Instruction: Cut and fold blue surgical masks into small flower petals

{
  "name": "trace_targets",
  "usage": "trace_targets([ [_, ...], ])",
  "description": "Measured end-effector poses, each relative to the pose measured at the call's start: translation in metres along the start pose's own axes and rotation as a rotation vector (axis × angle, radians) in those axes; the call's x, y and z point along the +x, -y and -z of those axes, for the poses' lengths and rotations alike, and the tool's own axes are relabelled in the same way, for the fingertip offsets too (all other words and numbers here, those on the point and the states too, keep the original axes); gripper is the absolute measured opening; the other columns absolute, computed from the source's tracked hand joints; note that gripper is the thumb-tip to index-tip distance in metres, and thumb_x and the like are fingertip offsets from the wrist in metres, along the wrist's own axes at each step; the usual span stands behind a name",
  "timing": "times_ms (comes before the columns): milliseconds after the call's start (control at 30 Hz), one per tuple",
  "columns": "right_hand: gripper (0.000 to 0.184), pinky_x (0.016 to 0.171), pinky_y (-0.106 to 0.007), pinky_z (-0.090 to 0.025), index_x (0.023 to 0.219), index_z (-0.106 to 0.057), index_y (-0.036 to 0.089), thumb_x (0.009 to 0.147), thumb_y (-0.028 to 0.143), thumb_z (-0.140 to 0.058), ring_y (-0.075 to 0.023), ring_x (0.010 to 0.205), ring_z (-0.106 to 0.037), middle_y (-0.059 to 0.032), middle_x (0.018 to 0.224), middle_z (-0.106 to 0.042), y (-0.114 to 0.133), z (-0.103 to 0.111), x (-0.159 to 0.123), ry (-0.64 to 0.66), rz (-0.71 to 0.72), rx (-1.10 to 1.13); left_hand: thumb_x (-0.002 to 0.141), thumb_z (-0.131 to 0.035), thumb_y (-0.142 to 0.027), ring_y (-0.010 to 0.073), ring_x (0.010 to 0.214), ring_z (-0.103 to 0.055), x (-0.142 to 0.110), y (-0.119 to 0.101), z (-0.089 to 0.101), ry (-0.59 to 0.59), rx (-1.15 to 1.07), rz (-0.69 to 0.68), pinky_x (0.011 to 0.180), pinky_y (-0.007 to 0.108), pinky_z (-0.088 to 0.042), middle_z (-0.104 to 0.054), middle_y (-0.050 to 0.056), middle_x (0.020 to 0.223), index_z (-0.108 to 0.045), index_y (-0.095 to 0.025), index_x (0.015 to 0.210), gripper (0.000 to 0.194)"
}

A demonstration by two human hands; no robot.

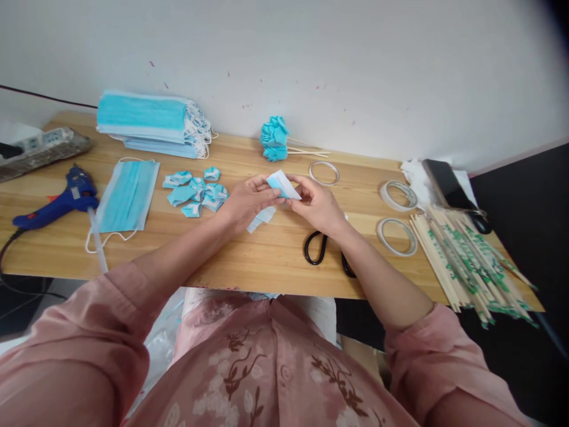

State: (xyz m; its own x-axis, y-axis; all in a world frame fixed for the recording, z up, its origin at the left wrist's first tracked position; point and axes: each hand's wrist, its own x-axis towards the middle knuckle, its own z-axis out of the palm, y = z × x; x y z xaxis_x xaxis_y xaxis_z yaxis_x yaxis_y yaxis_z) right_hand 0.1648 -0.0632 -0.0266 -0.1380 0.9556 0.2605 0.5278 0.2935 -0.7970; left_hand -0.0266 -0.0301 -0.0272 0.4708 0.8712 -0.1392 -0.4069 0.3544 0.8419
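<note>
My left hand (246,200) and my right hand (316,204) meet above the middle of the wooden table (267,261). Both pinch a small folded piece of blue-and-white mask fabric (283,184) between fingertips. Another white scrap (263,217) lies on the table just under my left hand. A heap of small folded blue pieces (197,193) lies left of my left hand. Black scissors (316,249) lie beneath my right wrist, partly hidden by the forearm.
A flat face mask (127,197), a blue glue gun (57,200) and a stack of masks (151,123) are at the left. A blue fabric flower on sticks (275,139) is at the back. Tape rolls (397,236), wooden sticks (466,261) and a phone (447,182) lie right.
</note>
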Motion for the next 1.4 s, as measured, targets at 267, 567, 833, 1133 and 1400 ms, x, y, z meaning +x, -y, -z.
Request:
trace_targets([
  [267, 0.053, 0.076, -0.036, -0.056, 0.134, -0.066, 0.022, 0.082, 0.023, -0.067, -0.0174, 0.074, -0.066, -0.0006, 0.085, -0.073, -0.004, 0.005, 0.000, 0.034, -0.004, 0.019, 0.088, -0.077, -0.017, 0.0103, 0.073, -0.072, 0.002, -0.007, 0.004, -0.109, -0.031, 0.023, 0.079, 0.025, -0.061, -0.077, 0.002, 0.082, -0.067, -0.014, 0.084, 0.011],
  [567, 0.045, 0.107, -0.056, -0.052, 0.133, -0.061, 0.031, 0.090, 0.021, -0.066, -0.0322, 0.125, -0.063, -0.0075, 0.137, -0.069, -0.002, 0.017, 0.001, -0.102, 0.396, -0.350, 0.093, -0.070, -0.015, 0.0127, 0.074, -0.074, 0.000, -0.012, 0.004, -0.136, -0.017, 0.052, 0.081, 0.028, -0.059, -0.078, 0.004, 0.085, -0.066, -0.014, 0.093, 0.005],
  [833, 0.032, 0.111, -0.059, -0.048, 0.117, -0.071, 0.037, 0.095, 0.017, -0.060, -0.0325, 0.138, -0.055, -0.0015, 0.147, -0.062, -0.005, 0.013, 0.002, -0.011, 0.484, -0.416, 0.091, -0.074, -0.019, 0.0147, 0.079, -0.075, -0.001, -0.006, 0.003, -0.026, -0.006, 0.022, 0.089, 0.031, -0.057, -0.080, 0.006, 0.089, -0.069, -0.014, 0.094, 0.007],
  [1133, 0.025, 0.107, -0.054, -0.052, 0.104, -0.080, 0.036, 0.098, 0.021, -0.060, -0.0296, 0.132, -0.059, -0.0006, 0.141, -0.068, -0.011, 0.011, 0.004, -0.048, 0.511, -0.353, 0.084, -0.082, -0.024, 0.0146, 0.080, -0.075, -0.003, -0.004, 0.003, 0.039, 0.003, 0.043, 0.085, 0.030, -0.057, -0.080, 0.005, 0.094, -0.071, -0.016, 0.096, 0.018],
  [1400, 0.015, 0.100, -0.050, -0.055, 0.099, -0.081, 0.034, 0.098, 0.032, -0.066, -0.0270, 0.124, -0.065, -0.0019, 0.133, -0.073, -0.013, 0.010, 0.003, -0.066, 0.469, -0.318, 0.072, -0.091, -0.025, 0.0180, 0.082, -0.076, 0.001, 0.001, 0.008, 0.035, 0.047, 0.008, 0.088, 0.035, -0.059, -0.079, 0.006, 0.089, -0.073, -0.013, 0.092, 0.029],
])
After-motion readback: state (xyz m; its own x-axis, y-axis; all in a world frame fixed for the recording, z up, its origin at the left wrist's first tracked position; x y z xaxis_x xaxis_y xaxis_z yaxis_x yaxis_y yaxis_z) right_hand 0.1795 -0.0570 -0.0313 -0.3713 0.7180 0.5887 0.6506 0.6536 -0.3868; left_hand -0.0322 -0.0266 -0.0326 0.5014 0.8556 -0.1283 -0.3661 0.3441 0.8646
